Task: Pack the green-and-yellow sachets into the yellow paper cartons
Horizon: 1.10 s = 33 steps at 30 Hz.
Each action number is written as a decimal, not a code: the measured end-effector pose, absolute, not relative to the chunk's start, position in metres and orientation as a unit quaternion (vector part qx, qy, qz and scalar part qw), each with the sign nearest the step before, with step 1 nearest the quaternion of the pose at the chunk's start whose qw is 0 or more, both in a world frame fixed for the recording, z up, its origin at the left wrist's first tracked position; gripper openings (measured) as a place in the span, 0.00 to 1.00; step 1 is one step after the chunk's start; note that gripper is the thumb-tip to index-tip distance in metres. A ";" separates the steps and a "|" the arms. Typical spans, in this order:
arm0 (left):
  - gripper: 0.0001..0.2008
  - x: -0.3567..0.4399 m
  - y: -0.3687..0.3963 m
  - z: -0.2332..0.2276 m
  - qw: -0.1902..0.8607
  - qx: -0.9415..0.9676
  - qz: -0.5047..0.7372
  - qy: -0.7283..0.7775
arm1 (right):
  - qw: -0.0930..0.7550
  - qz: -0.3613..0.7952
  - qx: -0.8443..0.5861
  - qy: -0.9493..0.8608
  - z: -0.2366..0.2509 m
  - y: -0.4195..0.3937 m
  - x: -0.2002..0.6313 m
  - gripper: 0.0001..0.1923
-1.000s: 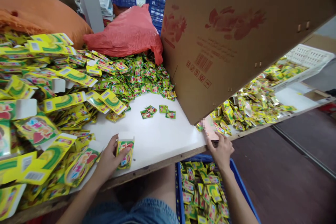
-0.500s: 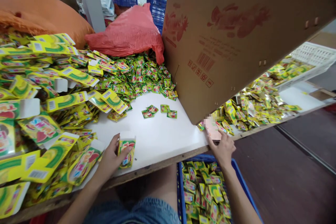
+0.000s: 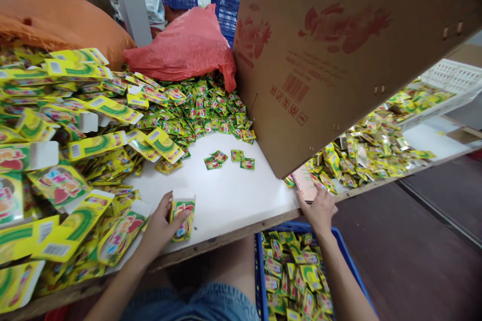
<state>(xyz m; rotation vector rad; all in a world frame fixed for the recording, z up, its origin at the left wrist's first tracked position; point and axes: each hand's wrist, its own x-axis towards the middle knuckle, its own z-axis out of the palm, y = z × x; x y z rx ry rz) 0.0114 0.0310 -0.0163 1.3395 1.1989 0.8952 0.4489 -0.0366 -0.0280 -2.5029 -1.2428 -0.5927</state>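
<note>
My left hand (image 3: 161,224) is pinching a small box (image 3: 184,225) left of the carton (image 3: 324,72), right hand (image 3: 320,212) touching the phone (image 3: 306,186) beside it (grip unclear tbh), so nudging could drop it.

Some fingers of your left hand (image 3: 161,230) hide behind the small box (image 3: 184,218). Below your right hand (image 3: 320,211), the bottom edge crops the blue crate (image 3: 260,278); ahead of that hand, the phone (image 3: 306,184) shows writing too small to read.
</note>
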 end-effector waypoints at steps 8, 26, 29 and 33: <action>0.29 0.012 0.030 -0.013 0.538 0.562 0.376 0.504 | 0.158 -0.198 -0.871 -0.421 -0.028 -0.039 0.446 0.33; 0.26 0.014 0.024 -0.006 0.588 0.588 0.366 0.419 | 0.473 0.133 -0.621 -0.610 0.003 -0.037 0.238 0.14; 0.27 0.015 0.022 0.003 0.605 0.588 0.365 0.393 | 0.465 0.216 -0.561 -0.649 0.006 -0.033 0.197 0.15; 0.26 0.013 0.019 0.006 0.598 0.598 0.368 0.387 | 0.469 0.284 -0.540 -0.639 0.006 -0.028 0.172 0.15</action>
